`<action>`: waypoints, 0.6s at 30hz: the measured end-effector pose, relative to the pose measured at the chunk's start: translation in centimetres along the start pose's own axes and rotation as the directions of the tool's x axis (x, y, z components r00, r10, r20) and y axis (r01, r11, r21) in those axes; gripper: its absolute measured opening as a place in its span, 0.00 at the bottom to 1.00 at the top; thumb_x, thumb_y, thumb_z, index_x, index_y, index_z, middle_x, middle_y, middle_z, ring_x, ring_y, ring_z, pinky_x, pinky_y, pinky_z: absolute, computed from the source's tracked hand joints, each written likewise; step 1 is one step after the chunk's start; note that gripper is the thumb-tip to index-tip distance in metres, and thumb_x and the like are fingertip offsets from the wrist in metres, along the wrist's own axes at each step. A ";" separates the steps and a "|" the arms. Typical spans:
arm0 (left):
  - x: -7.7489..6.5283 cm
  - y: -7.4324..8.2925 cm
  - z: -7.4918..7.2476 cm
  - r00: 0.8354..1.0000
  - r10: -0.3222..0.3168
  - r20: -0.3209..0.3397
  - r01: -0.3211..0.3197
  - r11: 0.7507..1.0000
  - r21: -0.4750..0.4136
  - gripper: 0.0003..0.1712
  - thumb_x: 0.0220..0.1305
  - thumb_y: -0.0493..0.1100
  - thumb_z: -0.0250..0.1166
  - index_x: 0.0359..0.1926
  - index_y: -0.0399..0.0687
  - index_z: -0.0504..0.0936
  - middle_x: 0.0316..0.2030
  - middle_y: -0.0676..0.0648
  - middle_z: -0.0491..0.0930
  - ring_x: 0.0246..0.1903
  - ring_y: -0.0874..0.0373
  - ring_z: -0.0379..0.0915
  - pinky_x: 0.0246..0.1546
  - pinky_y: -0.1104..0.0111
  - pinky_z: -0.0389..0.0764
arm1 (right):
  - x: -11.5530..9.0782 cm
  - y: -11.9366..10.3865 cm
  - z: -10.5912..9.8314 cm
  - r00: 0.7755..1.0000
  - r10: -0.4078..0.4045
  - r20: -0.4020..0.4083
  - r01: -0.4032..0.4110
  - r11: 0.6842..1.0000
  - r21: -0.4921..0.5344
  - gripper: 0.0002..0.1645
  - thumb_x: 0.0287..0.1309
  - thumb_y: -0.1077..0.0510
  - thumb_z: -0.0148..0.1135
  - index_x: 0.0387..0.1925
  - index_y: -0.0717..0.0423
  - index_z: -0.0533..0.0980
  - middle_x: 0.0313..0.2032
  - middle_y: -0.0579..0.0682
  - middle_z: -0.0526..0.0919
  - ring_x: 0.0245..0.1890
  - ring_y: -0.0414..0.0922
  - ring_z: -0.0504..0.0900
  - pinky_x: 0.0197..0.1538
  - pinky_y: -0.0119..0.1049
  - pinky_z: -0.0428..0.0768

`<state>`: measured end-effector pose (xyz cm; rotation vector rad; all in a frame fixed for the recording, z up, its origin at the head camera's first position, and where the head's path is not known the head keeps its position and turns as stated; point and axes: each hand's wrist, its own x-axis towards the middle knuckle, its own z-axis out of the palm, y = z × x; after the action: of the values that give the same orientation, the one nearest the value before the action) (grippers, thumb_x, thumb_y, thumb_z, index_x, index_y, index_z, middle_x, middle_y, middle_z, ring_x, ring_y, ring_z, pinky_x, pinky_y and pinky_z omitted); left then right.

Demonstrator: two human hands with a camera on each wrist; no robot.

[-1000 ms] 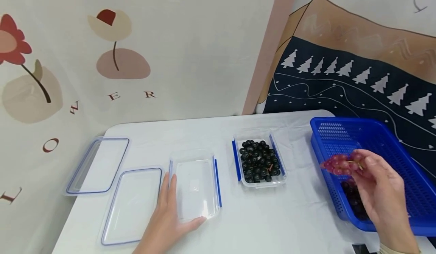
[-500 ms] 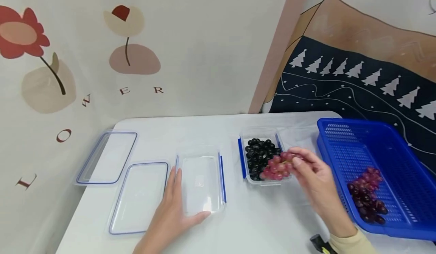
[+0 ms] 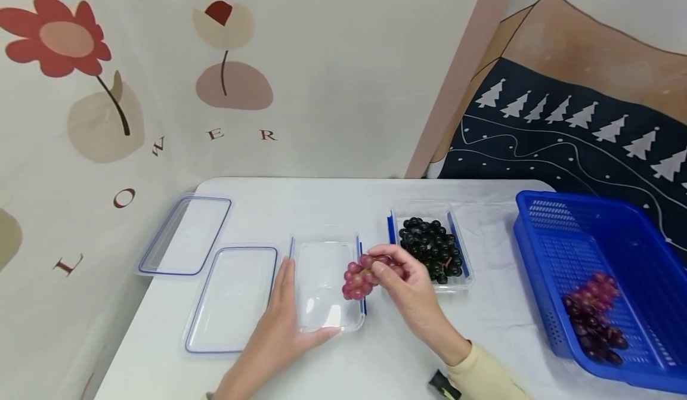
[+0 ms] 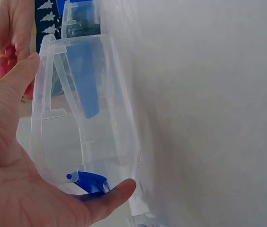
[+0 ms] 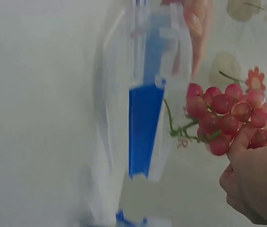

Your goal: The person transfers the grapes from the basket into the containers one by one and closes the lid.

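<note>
Pale printed wall [image 3: 343, 60], with flowers and letters, behind a white-covered surface [image 3: 515, 316]. At the right stands a blue slotted basket [image 3: 641, 263]. At the left lie two clear lids: the far lid [image 3: 185, 233], projecting past the edge, and the near lid [image 3: 231, 298]. Between lids and basket stand two clear boxes with blue side flaps, the left box [image 3: 322, 257] and the right box [image 3: 456, 287]. The left hand [image 3: 281, 322] touches the left box, fingers straight along its left side, thumb at the near end; this grip is spread apart. The right hand [image 3: 415, 298] has its grip clamped by thumb and fingers on a pink grape bunch [image 3: 356, 279], raised above the left box's right edge. Black grapes [image 3: 429, 248] fill much of the right box. In the basket, dark red grapes [image 3: 593, 331] lie against pink grapes [image 3: 597, 291]. Smallest is a black object [image 3: 444, 384] beside the right sleeve [image 3: 483, 376].
</note>
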<state>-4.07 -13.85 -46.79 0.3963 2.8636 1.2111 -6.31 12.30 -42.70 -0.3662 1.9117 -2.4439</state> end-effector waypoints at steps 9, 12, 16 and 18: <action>0.1 0.1 -0.1 0.999 -0.015 0.046 0.016 1.000 -0.021 0.86 0.52 0.70 0.85 0.88 0.39 0.35 0.87 0.33 0.37 0.83 0.32 0.40 0.73 0.34 0.61 | 0.8 1.9 4.1 0.985 0.141 0.101 -0.154 0.979 0.137 0.18 0.80 0.63 0.60 0.61 0.73 0.74 0.52 0.54 0.84 0.49 0.42 0.86 0.57 0.37 0.86; 0.0 0.0 0.0 0.999 -0.025 0.046 0.026 0.999 -0.030 0.87 0.51 0.70 0.84 0.88 0.41 0.33 0.87 0.34 0.36 0.83 0.31 0.40 0.73 0.33 0.61 | 0.9 2.5 4.6 0.957 0.250 0.150 -0.257 0.966 0.034 0.17 0.80 0.62 0.60 0.60 0.71 0.76 0.52 0.53 0.84 0.49 0.42 0.85 0.58 0.36 0.85; -0.2 -0.2 0.0 0.999 -0.020 0.027 0.021 0.999 -0.026 0.87 0.51 0.70 0.85 0.88 0.41 0.32 0.87 0.34 0.36 0.83 0.31 0.41 0.72 0.33 0.62 | 1.0 2.6 4.5 0.922 0.287 0.259 -0.204 0.930 -0.305 0.13 0.78 0.57 0.64 0.55 0.61 0.83 0.49 0.49 0.85 0.47 0.42 0.84 0.54 0.35 0.84; -0.3 -0.3 -0.1 1.000 -0.016 0.018 0.016 1.000 -0.024 0.87 0.52 0.69 0.85 0.88 0.40 0.32 0.87 0.34 0.37 0.83 0.32 0.41 0.72 0.33 0.63 | 1.2 2.4 4.3 0.908 0.247 0.339 -0.083 0.898 -0.432 0.10 0.78 0.56 0.66 0.53 0.55 0.84 0.48 0.47 0.84 0.47 0.42 0.82 0.53 0.36 0.84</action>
<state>-3.82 -14.16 -46.95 0.3805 2.8288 1.2324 -6.93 7.46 -43.83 -0.6085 2.1450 -1.6887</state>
